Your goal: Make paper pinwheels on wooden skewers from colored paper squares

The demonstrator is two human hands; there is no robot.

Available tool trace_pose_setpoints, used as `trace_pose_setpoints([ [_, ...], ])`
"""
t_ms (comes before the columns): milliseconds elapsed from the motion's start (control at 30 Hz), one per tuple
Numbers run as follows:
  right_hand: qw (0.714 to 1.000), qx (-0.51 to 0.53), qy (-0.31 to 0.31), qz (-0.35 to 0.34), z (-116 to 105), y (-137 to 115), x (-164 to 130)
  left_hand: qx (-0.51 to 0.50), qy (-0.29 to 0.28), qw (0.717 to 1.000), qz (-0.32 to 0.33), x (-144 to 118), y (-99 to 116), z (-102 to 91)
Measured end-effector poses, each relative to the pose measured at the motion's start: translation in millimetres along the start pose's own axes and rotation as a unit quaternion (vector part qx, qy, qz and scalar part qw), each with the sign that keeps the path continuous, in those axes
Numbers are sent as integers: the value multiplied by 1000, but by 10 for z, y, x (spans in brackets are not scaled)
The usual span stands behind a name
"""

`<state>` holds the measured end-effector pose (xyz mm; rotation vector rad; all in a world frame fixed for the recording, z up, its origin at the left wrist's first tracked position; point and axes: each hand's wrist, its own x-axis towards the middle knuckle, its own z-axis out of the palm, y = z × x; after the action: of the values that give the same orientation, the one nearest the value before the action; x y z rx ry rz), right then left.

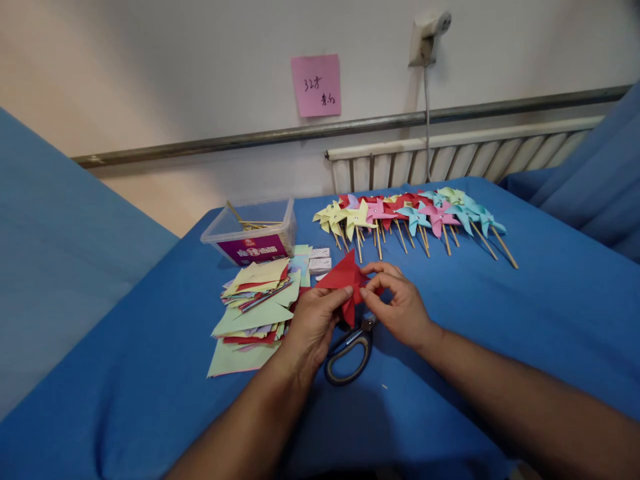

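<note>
A red paper pinwheel, with some points folded in, is held up over the middle of the blue-covered table. My left hand grips it from the lower left, thumb pressed on the paper near its centre. At its right side my right hand is closed, thumb and forefinger pinching the red paper's edge. Whether a pin is between those fingertips is too small to see. Under the hands lies a pair of scissors with dark handles, its blades mostly hidden.
To the left are stacked coloured paper sheets. Behind them stands a clear plastic box with wooden sticks inside, beside small white boxes. Finished pinwheels on sticks lie in a row at the back right. A radiator lines the wall.
</note>
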<state>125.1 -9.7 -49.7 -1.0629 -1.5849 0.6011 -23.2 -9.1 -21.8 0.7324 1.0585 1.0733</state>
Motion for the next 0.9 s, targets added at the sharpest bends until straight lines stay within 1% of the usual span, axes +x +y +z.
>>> trace_pose_setpoints([
  [100, 1000, 28, 0, 14, -11, -12, -2, 28, -2, 1000, 3, 13, 2, -16],
  [167, 996, 70, 10, 47, -47, -4, 26, 63, -5, 998, -2, 15, 17, -27],
  [233, 988, 121, 26, 91, -112, 18, 84, 90, -18, 996, -19, 7, 39, -33],
  [300, 979, 163, 27, 118, -195, 41, 162, 119, -31, 992, -31, -10, 66, -33],
  [333, 976, 178, 13, 122, -238, 47, 199, 138, -37, 989, -30, -21, 81, -30],
  [367, 974, 192, -14, 122, -277, 47, 229, 163, -41, 985, -26, -33, 96, -26],
  [433, 966, 203, -97, 125, -332, 27, 260, 220, -57, 974, -11, -54, 125, -16],
  [533, 947, 194, -212, 141, -345, -28, 227, 279, -108, 954, 8, -74, 160, -10],
  [567, 941, 193, -236, 146, -333, -42, 202, 292, -121, 949, 14, -76, 166, -13],
  [633, 931, 203, -260, 155, -294, -52, 153, 307, -136, 942, 24, -74, 168, -29],
  [700, 926, 220, -262, 160, -247, -42, 117, 316, -143, 938, 27, -66, 158, -52],
  [767, 925, 231, -249, 168, -200, -23, 101, 326, -132, 935, 36, -57, 145, -68],
  [833, 934, 235, -201, 178, -152, -10, 99, 324, -91, 940, 58, -53, 139, -63],
  [900, 943, 242, -119, 195, -103, -8, 101, 272, -35, 958, 82, -57, 142, -35],
])
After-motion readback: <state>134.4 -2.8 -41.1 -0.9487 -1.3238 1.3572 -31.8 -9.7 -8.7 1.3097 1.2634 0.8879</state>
